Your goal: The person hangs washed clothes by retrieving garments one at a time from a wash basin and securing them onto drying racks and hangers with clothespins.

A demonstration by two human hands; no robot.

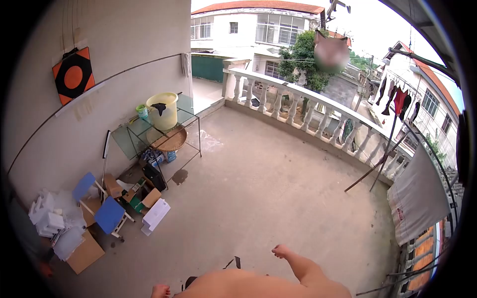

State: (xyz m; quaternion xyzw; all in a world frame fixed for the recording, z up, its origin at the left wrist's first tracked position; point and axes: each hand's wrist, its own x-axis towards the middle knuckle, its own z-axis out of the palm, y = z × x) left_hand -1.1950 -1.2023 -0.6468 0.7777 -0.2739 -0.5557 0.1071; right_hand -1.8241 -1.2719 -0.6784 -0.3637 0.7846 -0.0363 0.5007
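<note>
My right hand is out in front of my bare torso, low in the head view. Its fingers are curled in, and no object shows in them. At the bottom edge, my left hand is partly cut off; its visible fingers look curled, with nothing seen in them. Both hands are in the air above the concrete floor, touching nothing that I can see. Dark thin scraps lie on the floor between the hands.
To the left are a blue chair, cardboard boxes and white packaging. A yellow bucket stands on a glass-topped metal rack by the wall. A white balustrade runs along the far side; poles lean at right.
</note>
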